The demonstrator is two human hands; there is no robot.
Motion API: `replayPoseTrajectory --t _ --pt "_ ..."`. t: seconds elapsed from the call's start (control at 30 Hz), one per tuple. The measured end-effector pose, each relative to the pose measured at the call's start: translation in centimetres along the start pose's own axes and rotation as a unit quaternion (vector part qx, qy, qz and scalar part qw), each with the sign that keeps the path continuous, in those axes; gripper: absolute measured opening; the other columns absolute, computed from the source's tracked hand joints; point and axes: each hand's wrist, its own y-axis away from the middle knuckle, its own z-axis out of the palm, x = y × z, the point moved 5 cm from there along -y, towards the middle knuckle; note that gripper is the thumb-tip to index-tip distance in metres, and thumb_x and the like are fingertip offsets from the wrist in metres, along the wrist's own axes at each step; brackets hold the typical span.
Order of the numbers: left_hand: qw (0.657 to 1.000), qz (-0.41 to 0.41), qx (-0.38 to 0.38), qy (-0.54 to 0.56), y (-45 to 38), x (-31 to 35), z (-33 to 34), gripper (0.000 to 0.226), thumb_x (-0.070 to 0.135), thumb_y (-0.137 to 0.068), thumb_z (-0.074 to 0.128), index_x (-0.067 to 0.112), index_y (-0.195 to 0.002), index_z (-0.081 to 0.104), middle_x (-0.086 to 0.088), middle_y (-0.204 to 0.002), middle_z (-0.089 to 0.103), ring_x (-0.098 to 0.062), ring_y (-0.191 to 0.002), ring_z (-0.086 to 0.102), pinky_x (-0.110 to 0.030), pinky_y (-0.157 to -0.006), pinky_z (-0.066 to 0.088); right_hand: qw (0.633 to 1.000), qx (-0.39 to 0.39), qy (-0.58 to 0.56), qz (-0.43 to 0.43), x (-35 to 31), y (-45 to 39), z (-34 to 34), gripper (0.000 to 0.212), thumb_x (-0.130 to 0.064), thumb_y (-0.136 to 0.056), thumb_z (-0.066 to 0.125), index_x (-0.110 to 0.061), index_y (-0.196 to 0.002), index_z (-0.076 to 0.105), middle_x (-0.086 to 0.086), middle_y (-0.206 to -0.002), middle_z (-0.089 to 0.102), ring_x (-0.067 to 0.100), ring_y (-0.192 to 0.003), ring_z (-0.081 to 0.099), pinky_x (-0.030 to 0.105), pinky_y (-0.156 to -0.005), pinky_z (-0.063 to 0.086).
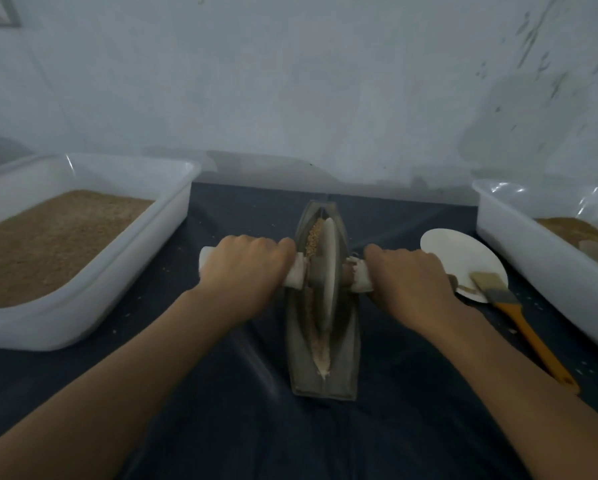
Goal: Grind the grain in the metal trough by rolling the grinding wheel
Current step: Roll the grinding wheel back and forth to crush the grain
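In the head view, a narrow boat-shaped grey metal trough (325, 362) lies lengthwise on a dark blue-grey cloth-covered table (221, 410), its pointed far end toward a pale, scuffed wall (290, 81). A thin, pale disc-shaped grinding wheel (327, 271) stands upright on edge in the trough's groove, about midway along it. A wooden axle runs through the wheel, and each end is wrapped in white cloth. The left hand (245, 268) curls its fingers over the left wrapped handle (206, 259), gripping it; the right hand (406, 278) grips the right wrapped handle (360, 280) the same way. Coarse tan grain (313, 237) sits in the groove beyond the wheel, and a finer, paler streak of ground meal (320, 355) lies in the groove nearer the person.

On the left stands a rectangular translucent white plastic tub (173, 216) filled with a level bed of sandy brown grain. On the right, a second white plastic tub (519, 244) holds a smaller amount of brownish material. Between it and the trough lies a round white plate (453, 254), and a flat paintbrush with a yellow-orange handle (526, 327) rests with its bristles on the plate's near edge. Small pale crumbs dot the cloth.
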Motion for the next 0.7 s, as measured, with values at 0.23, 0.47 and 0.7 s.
replayPoseTrajectory --t 0.23,0.47,0.7 --pt "0.999 -0.033 -0.022 0.037 -4.3 -1.2 3.1 0.028 0.024 -0.084 0.056 0.023 -0.085 0.028 0.0 -0.087 0.061 -0.027 -0.071 0.057 -0.035 -0.056 0.028 0.999 0.037 0.002 0.003 0.9 -4.2 1.7 0.027 -0.028 -0.082 0.065 -0.015 -0.093 0.044 0.005 -0.079 0.062 0.027 -0.063 0.053 0.033 -0.053 0.03" --pt "0.998 0.009 -0.008 0.068 1.2 0.1 -0.5 0.051 0.026 -0.068 0.071 0.026 -0.081 0.022 0.007 -0.07 0.048 -0.02 -0.056 0.047 -0.032 -0.052 0.026 0.998 0.044 0.025 -0.033 -0.9 1.6 -1.9 0.057 -0.025 -0.038 0.09 -0.02 -0.073 0.045 -0.002 -0.054 0.055 0.019 -0.038 0.048 0.021 -0.045 0.005" --pt "0.998 0.004 0.001 0.06 1.0 0.0 0.2 0.047 0.026 -0.069 0.07 0.026 -0.08 0.025 0.01 -0.068 0.04 -0.015 -0.056 0.041 -0.03 -0.051 0.024 0.999 0.037 0.029 -0.024 -0.5 0.6 -1.1 0.064 -0.024 -0.026 0.092 -0.022 -0.066 0.043 -0.004 -0.047 0.049 0.015 -0.032 0.039 0.021 -0.048 -0.004"
